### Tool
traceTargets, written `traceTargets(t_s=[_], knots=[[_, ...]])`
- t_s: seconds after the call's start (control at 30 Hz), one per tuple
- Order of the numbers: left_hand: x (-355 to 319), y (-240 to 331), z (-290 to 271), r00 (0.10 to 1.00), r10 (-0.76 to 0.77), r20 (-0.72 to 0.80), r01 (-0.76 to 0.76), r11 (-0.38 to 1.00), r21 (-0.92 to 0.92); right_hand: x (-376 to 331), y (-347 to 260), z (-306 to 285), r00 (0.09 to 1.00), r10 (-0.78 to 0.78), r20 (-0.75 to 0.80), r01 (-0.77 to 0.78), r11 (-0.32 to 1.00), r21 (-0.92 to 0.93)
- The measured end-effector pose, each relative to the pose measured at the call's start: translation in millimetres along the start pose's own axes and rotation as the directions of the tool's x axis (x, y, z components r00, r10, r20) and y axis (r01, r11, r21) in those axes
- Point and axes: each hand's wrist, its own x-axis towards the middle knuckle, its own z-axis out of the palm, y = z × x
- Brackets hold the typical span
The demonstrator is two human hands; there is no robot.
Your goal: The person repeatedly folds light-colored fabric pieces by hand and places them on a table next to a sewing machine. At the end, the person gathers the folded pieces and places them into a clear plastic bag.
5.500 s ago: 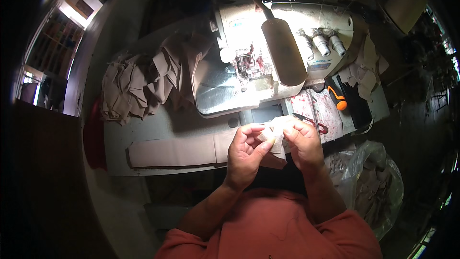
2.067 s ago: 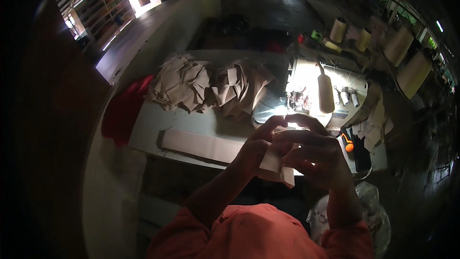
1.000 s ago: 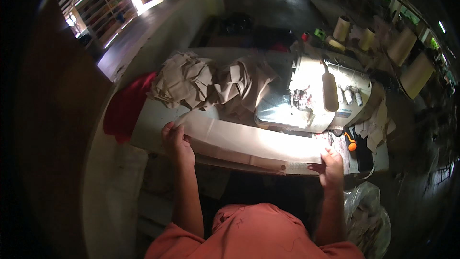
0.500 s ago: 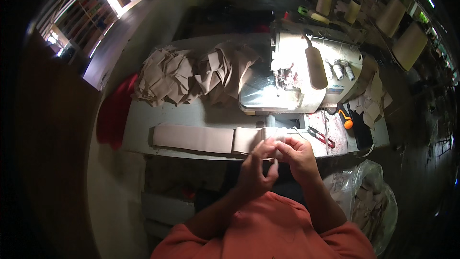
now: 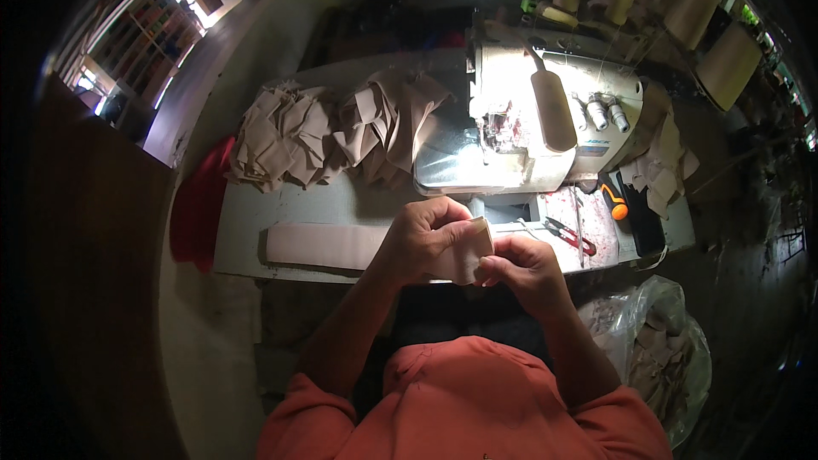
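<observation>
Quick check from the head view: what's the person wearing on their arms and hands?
Short orange sleeves end above the elbows; the forearms are bare. The left hand and right hand are bare too: no gloves, and no rings, watch or bands that I can make out.

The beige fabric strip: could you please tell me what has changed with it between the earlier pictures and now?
A second ago both hands stretched the beige fabric strip wide apart; now the left hand and right hand have come together, pinching its folded end. The fabric pile, sewing machine and scissors stayed put.
</observation>
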Motion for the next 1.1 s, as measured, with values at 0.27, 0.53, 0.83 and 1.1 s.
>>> traceTargets(t_s=[0.27,0.53,0.83,1.1], knots=[[51,4,6,0.88,0.437,-0.184,-0.312,0.826,0.469,47,15,-9,0.975,-0.143,-0.17,0.168,0.975,0.147],[61,-11,1,0.835,0.517,0.189,-0.451,0.444,0.774,49,35,-4,0.928,-0.163,-0.336,0.263,0.923,0.28],[88,-5,-8,0.832,0.525,0.179,-0.49,0.545,0.68,64,23,-7,0.923,-0.192,-0.335,0.258,0.951,0.168],[66,-18,1,0.811,0.562,0.16,-0.453,0.433,0.779,70,25,-10,0.924,-0.217,-0.315,0.243,0.969,0.043]])
